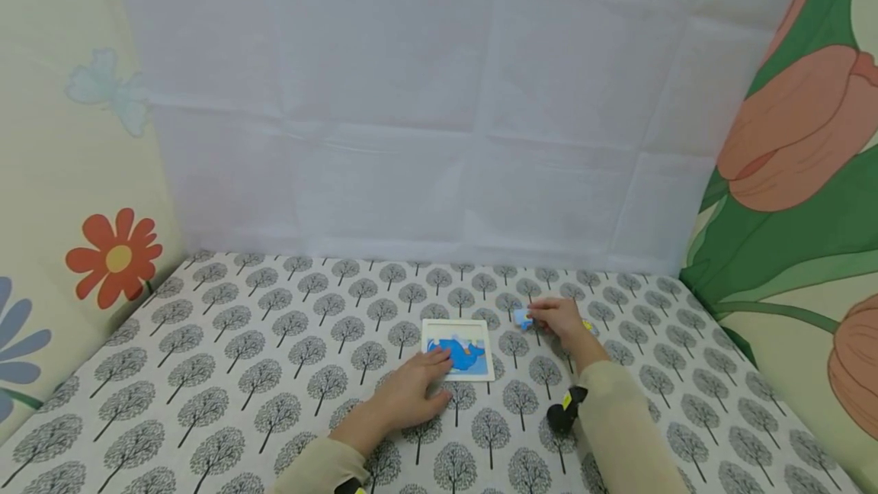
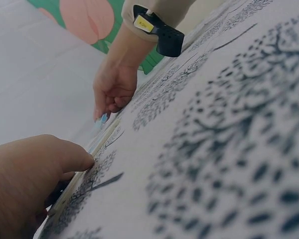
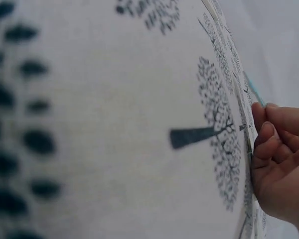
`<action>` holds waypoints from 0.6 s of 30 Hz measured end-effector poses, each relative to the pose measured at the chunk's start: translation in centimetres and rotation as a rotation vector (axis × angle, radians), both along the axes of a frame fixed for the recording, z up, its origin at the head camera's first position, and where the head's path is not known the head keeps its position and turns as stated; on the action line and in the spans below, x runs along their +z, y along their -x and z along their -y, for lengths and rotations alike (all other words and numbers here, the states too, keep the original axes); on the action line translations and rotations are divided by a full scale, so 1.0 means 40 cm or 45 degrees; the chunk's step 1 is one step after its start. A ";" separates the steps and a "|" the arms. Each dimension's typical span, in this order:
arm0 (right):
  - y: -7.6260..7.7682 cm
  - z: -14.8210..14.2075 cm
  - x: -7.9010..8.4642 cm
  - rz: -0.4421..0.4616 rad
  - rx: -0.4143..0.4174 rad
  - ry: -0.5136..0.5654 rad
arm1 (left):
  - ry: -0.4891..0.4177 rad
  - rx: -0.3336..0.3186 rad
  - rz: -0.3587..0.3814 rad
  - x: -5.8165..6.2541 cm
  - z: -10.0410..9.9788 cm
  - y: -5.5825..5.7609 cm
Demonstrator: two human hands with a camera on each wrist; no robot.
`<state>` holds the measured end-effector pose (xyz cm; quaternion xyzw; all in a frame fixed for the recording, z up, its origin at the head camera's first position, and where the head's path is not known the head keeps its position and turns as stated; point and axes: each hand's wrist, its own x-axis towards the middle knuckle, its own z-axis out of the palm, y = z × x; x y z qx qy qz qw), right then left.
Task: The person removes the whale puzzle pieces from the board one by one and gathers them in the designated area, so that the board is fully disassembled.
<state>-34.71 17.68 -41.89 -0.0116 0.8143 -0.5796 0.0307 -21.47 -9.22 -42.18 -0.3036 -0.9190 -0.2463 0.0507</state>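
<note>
A small white-framed jigsaw puzzle [image 1: 480,377] with a blue whale picture lies flat on the tree-print cloth. My left hand [image 1: 411,391] rests at its lower left, fingertips over the picture and thumb near the bottom edge; the left wrist view has this hand [image 2: 35,169] along the board's edge. To the right of the board, my right hand [image 1: 559,319] pinches a light blue puzzle piece [image 1: 523,319] between thumb and fingertips. The right wrist view catches this piece [image 3: 254,88] edge-on, as a thin blue line above the hand [image 3: 281,159].
A small piece with yellow on it [image 1: 588,325] lies just beyond my right wrist, partly hidden. Tree-print cloth [image 1: 261,372] covers the table. A white sheet [image 1: 411,120] hangs behind, with flowered panels [image 1: 789,136] at both sides.
</note>
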 end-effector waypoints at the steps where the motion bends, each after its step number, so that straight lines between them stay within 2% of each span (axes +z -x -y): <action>1: -0.001 0.000 0.000 -0.007 0.007 -0.007 | -0.001 0.000 0.000 0.000 0.000 -0.001; 4: -0.010 0.006 0.007 -0.009 -0.016 -0.045 | 0.003 0.002 -0.005 0.000 0.001 -0.002; 5: -0.017 0.011 0.014 0.013 -0.056 -0.087 | 0.006 0.002 -0.007 0.000 0.001 -0.002; 9: -0.025 0.021 0.021 -0.022 -0.087 -0.140 | 0.005 0.003 -0.003 0.000 0.000 -0.002; 18: -0.017 0.033 0.008 -0.025 -0.138 -0.211 | 0.011 0.003 0.000 0.004 0.000 -0.003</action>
